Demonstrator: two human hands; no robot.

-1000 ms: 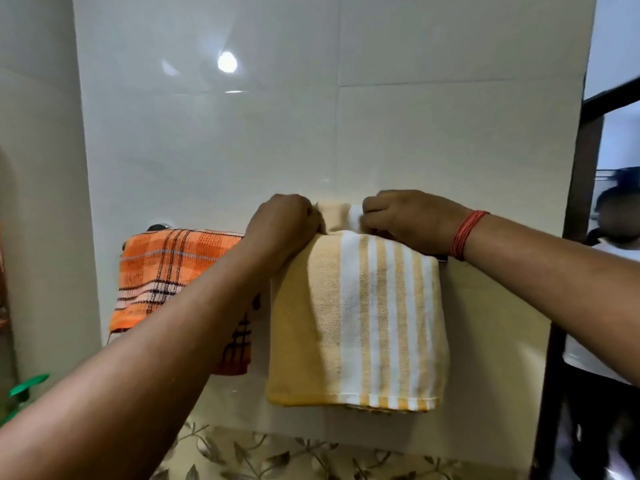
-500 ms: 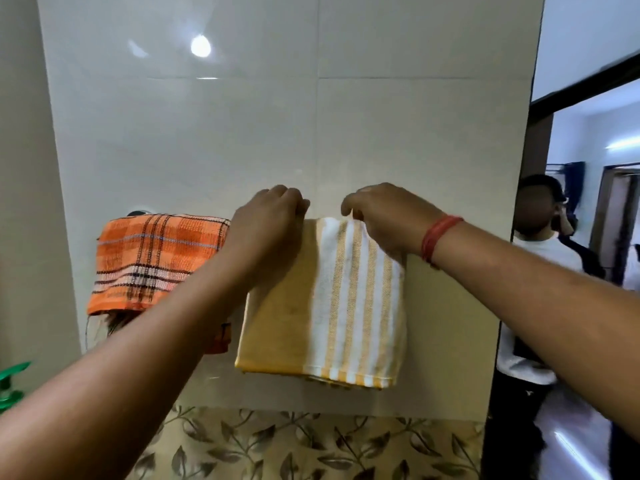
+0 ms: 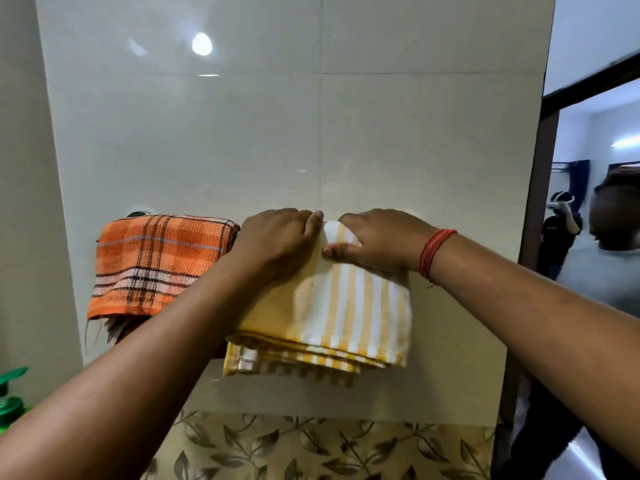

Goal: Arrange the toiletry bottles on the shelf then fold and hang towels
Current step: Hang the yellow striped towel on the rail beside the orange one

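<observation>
At the centre of the frame the folded yellow striped towel hung over a rail hidden beneath it, just right of the orange plaid towel. The left hand lay on its top fold with fingers fairly straight, while the right hand pinched the fold between thumb and fingers. The cloth looked soft, light and limp, likely to slide unevenly, so it was best held at the top fold near both edges.

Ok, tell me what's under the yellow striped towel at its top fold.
Nothing shows there: both hands, left hand and right hand, cover the yellow striped towel. Any rail is hidden.
</observation>
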